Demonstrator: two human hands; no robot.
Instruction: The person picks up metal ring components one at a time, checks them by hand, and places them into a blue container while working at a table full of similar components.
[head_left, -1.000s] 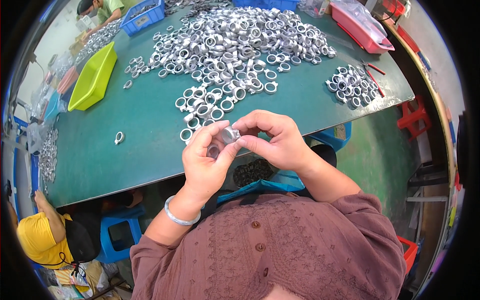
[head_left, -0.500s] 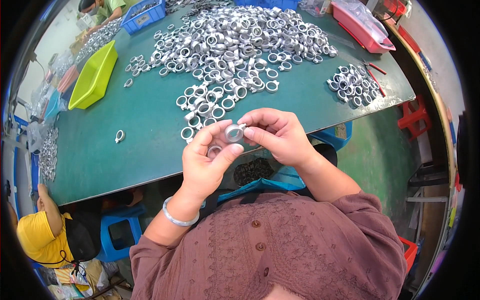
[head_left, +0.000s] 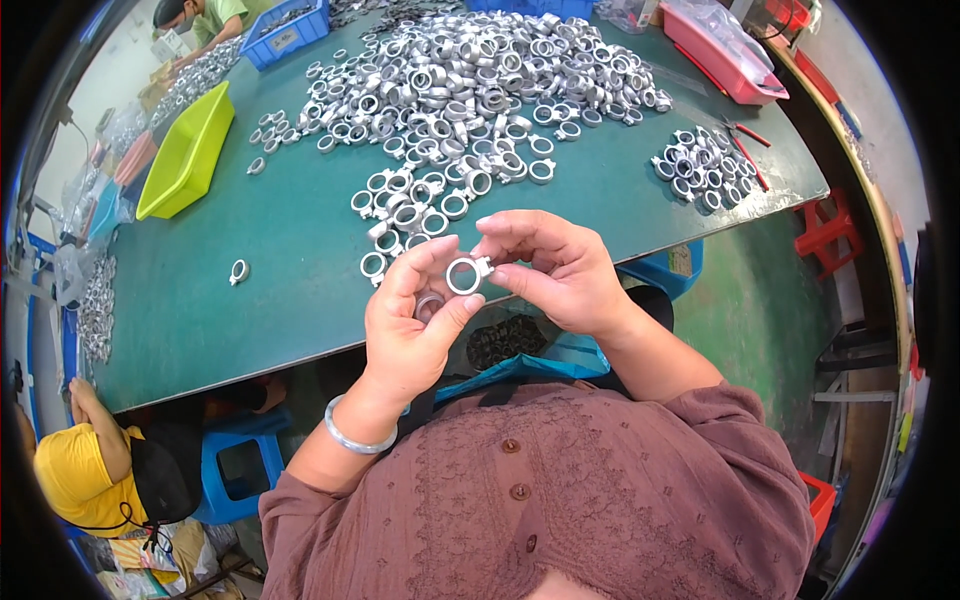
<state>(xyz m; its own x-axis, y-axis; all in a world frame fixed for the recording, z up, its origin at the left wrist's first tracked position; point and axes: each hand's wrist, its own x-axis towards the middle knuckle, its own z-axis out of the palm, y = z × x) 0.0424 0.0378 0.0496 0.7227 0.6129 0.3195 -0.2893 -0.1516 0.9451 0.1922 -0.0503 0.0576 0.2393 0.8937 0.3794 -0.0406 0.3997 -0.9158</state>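
Observation:
Just in front of the table edge, a grey metal ring with a small side lug is pinched between my two hands. My right hand grips it at the lug with thumb and index finger. The fingertips and thumb of my left hand sit against its other side. A second metal ring is tucked inside the curl of my left fingers, partly hidden. Beyond my hands, a trail of similar rings leads back to a large heap of them.
A smaller ring pile lies right, beside red-handled pliers. One ring lies alone at left. Around the green table are a lime bin, blue bin and pink bin. Two other people sit at left.
The ring between my hands has turned, so its round opening now faces up toward me. My right fingers have shifted slightly on it. The second ring stays in my left hand.

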